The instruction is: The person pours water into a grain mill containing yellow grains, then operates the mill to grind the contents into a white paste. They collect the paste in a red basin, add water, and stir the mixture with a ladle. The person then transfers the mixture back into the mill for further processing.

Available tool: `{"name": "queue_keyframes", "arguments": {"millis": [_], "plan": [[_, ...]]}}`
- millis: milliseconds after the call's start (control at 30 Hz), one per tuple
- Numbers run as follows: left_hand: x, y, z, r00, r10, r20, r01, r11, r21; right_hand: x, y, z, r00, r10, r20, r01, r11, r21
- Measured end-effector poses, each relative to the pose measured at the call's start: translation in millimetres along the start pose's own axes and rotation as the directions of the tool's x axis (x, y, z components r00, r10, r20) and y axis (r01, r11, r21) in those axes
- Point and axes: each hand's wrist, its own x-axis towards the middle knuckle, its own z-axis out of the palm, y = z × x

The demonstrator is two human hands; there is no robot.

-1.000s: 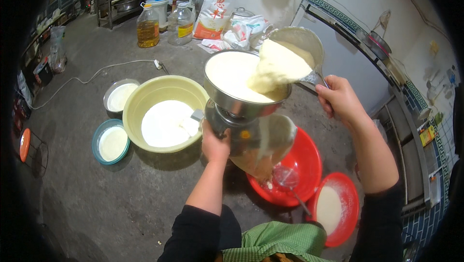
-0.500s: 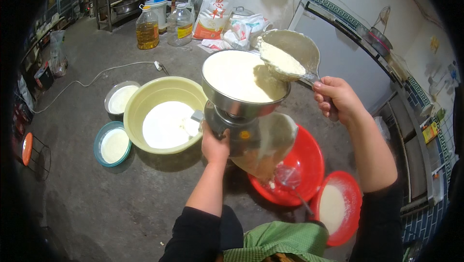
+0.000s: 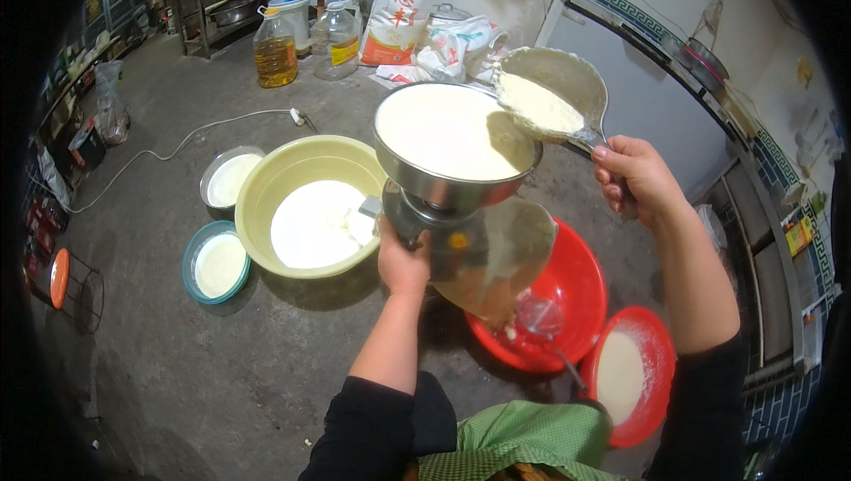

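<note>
A steel grinder (image 3: pixel 448 242) stands in front of me, its round hopper (image 3: pixel 425 181) filled almost to the rim with a thick cream-coloured mix. Against the left side of the grinder's body my left hand (image 3: pixel 403 259) is closed on it, close to a dark knob and the outlet. My right hand (image 3: pixel 640 178) grips the handle of a big metal ladle (image 3: pixel 572 78). The ladle is tilted over the hopper's right edge, with pale mash in its bowl. Left of the grinder, a yellow-green basin (image 3: pixel 266 171) contains white liquid and some foam under the outlet.
Below right are a red basin (image 3: pixel 581 304) with a strainer (image 3: pixel 539 314) and a smaller red bowl (image 3: pixel 660 366). Two bowls of pale mix, a clear one (image 3: pixel 208 193) and a teal one (image 3: pixel 189 268), sit at left. Oil jugs (image 3: pixel 276 55), a sack (image 3: pixel 399 11) and a cord (image 3: pixel 177 140) lie beyond.
The ladle and my right hand have shifted slightly right relative to the hopper. The whole view has moved a little; my left hand stays on the grinder.
</note>
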Motion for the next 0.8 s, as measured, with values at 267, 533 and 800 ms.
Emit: {"name": "queue_keyframes", "arguments": {"millis": [267,533,800], "plan": [[-0.6,-1.4,2.1,0.999,0.012,-0.033,-0.011,0.999,0.036,-2.5,-3.8,1.0,1.000,-0.007,-0.004,0.007,0.999,-0.032],[-1.5,4.6,0.0,0.997,0.047,-0.053,-0.045,0.998,0.052,-7.3,-13.3,7.5,0.999,-0.015,-0.028,0.012,0.995,-0.097],[-2.1,3.0,0.6,0.998,0.035,-0.048,-0.033,0.999,0.038,-5.0,-16.3,9.8,0.999,-0.036,-0.017,0.034,0.990,-0.139]]}}
